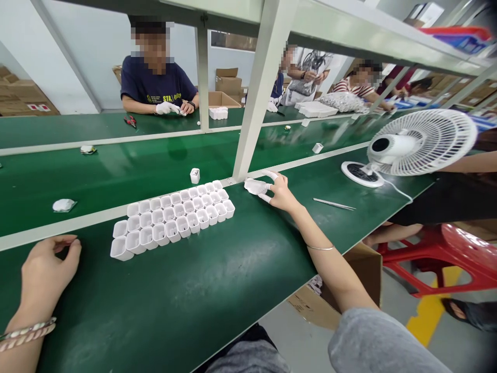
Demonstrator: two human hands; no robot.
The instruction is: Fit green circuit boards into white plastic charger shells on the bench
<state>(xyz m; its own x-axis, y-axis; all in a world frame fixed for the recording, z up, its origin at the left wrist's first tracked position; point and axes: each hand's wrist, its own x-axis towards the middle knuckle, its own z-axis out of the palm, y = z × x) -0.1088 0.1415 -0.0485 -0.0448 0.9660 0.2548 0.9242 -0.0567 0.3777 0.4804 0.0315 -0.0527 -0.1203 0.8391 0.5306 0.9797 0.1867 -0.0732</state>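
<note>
My right hand (278,192) reaches far across the green bench and pinches a small white piece (255,186) at the foot of the white frame post; white finger cots cover its fingertips. My left hand (47,267) rests near the bench's left front, fingers curled loosely, nothing visible in it. Between the hands lies a white tray of small square cups (173,217), set at a slant. A single white cup part (194,175) stands on the belt just behind the tray.
A white desk fan (421,143) stands at the right with metal tweezers (334,204) beside it. A white frame post (258,98) rises mid-bench. People work across the conveyor. A cardboard box (349,280) and red stool (438,254) sit below right.
</note>
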